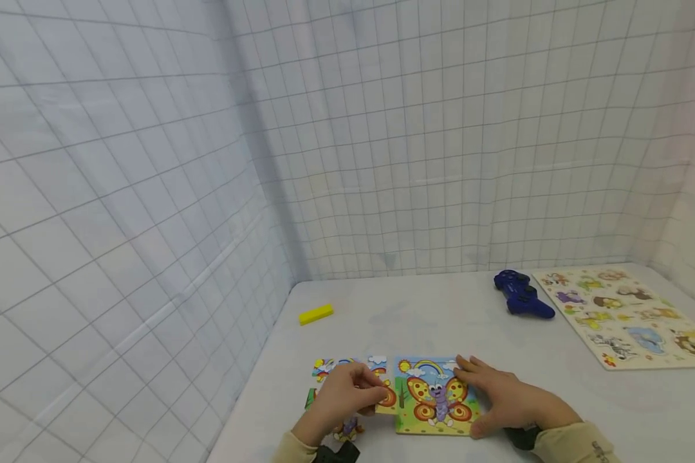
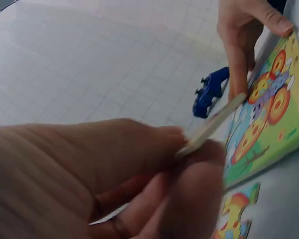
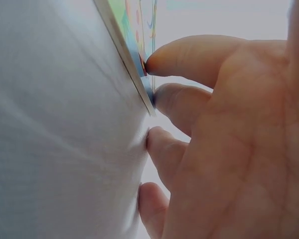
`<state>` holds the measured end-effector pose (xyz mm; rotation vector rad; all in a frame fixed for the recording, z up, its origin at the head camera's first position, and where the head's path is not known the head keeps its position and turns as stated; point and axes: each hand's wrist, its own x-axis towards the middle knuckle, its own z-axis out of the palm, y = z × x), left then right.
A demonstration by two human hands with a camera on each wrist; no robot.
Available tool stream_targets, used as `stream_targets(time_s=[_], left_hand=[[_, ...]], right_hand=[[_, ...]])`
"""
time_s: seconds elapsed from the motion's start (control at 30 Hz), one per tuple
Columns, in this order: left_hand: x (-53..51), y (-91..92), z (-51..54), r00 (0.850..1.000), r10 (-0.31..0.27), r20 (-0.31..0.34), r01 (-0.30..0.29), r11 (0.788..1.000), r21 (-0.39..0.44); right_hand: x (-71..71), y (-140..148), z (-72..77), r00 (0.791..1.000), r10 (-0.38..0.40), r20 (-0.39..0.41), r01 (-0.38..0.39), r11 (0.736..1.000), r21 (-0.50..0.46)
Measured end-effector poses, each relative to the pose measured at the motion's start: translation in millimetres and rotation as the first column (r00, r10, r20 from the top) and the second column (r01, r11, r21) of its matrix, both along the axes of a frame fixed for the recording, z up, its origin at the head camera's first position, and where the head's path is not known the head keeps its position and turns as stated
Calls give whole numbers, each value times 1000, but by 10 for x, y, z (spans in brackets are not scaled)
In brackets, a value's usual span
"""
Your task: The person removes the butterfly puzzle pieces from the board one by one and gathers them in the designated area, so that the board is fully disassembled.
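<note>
Between thumb and fingers, my left hand [image 1: 347,393] pinches a thin jigsaw piece [image 1: 388,402] with a red and orange swirl. The left wrist view catches this piece [image 2: 214,124] edge-on. Just right of it lies a square butterfly picture board [image 1: 434,392], flat on the table. My right hand [image 1: 512,399] rests at the board's right side, thumb at the near corner and fingertips touching the far corner. Several loose jigsaw pieces [image 1: 323,368] lie under and around the left hand, partly hidden by it; one shows a purple body [image 1: 349,427].
A yellow block [image 1: 316,314] lies at the back left of the white table. Toward the back right are a blue game controller [image 1: 521,294] and a large animal puzzle board [image 1: 620,315]. White gridded walls [image 1: 411,141] enclose the back and sides.
</note>
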<state>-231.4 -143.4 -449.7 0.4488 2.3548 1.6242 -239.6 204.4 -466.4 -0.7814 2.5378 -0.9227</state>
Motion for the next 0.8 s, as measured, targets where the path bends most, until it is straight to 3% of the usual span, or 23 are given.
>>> stream_targets(time_s=[0.13,0.27,0.53,0.8], left_hand=[[3,-185,-12,998,-44,55,49,996,-79],[19,-183,-45,996,-59,73,67,991,-119],[51,-80,-117,997,11,82,8,972,-235],[78,5,-114,1000,-8,10,11,925,-379]], right_hand=[[6,-12,12,1000,-9,11,8,1000,7],[2,12,38,1000,4,9,-4,1000,6],[15,85,82,998,9,68,-6,999,-47],[7,106,46,998,31,48,-28,998,-64]])
